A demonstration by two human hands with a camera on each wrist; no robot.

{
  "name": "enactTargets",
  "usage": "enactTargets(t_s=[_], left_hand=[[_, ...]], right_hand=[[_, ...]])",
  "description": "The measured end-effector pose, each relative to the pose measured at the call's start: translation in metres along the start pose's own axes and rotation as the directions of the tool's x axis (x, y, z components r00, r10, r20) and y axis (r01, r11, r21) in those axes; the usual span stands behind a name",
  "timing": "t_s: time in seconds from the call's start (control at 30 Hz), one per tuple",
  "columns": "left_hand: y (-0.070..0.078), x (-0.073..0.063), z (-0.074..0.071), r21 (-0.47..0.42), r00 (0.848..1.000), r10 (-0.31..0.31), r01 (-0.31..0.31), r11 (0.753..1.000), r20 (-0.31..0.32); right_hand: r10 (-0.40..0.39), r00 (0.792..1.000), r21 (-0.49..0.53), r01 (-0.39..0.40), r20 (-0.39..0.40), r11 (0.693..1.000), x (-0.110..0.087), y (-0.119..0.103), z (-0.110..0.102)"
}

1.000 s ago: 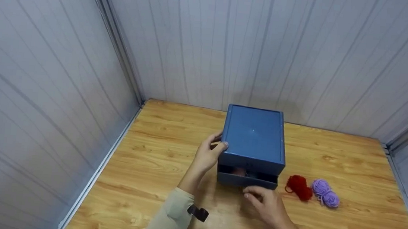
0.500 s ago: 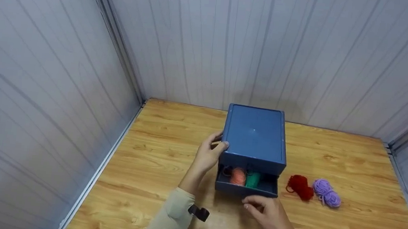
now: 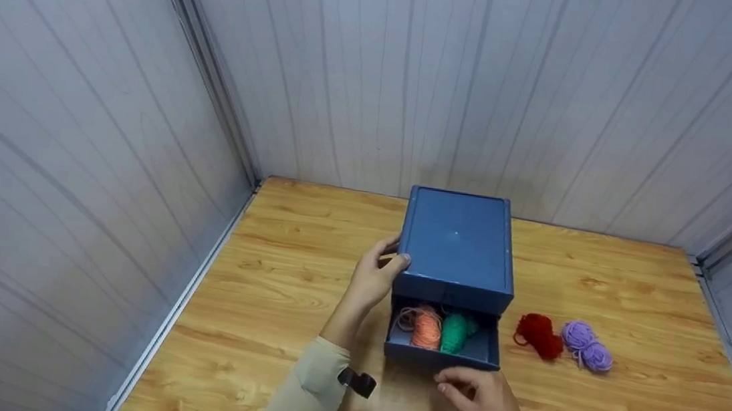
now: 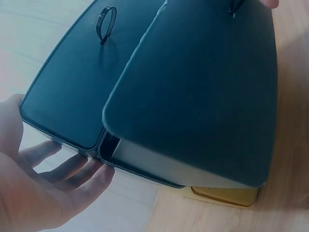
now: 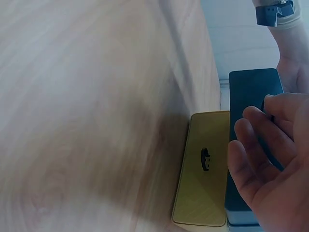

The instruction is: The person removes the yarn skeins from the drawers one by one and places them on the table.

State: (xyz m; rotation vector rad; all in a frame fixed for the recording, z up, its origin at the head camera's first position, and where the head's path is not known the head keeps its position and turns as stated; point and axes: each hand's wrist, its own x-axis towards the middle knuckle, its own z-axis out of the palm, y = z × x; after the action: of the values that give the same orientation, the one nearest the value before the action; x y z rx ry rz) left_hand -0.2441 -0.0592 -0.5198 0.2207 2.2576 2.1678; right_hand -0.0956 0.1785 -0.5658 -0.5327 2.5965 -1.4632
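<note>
A blue drawer cabinet (image 3: 457, 238) stands on the wooden table. My left hand (image 3: 372, 276) grips its left side, thumb on the top edge and fingers along the wall. Below its top drawer, a second blue drawer (image 4: 193, 106) is pulled well out. Inside lie a coral skein of yarn (image 3: 426, 329) and a green skein of yarn (image 3: 454, 333), side by side. In front of that drawer, my right hand (image 3: 478, 397) pinches its black loop handle (image 4: 235, 7) between thumb and forefinger. The other right fingers are loosely bent in the right wrist view.
To the cabinet's right lie a red skein of yarn (image 3: 539, 336) and a purple one (image 3: 586, 346). A yellow drawer (image 5: 203, 183) with a black loop sits lowest, closed. The top drawer has its own loop handle (image 4: 108, 24). Pale panel walls (image 3: 377, 86) enclose the table.
The blue drawer has slid out toward me with my right hand, bringing the coral and green yarn into view. My left hand has stayed on the cabinet.
</note>
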Motion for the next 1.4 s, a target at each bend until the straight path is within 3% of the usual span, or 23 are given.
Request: enactTargets(t_s=[0.37,1.0,1.4], left_hand=[[0.0,-0.001,0.0,-0.013,1.0,0.003,-0.002,1.0,0.011],[-0.001,-0.001,0.0,-0.016,1.0,0.009,-0.009,1.0,0.01],[-0.002,-0.001,-0.001,-0.023,1.0,0.023,-0.023,0.999,0.015]], right_hand=[[0.099,0.991,-0.025,-0.098,0.091,0.995,-0.008,0.0,-0.001],[-0.014,0.995,0.044,0.01,0.103,0.999,-0.023,0.008,0.0],[0.011,0.998,0.013,-0.012,0.065,1.0,-0.027,-0.002,-0.005]])
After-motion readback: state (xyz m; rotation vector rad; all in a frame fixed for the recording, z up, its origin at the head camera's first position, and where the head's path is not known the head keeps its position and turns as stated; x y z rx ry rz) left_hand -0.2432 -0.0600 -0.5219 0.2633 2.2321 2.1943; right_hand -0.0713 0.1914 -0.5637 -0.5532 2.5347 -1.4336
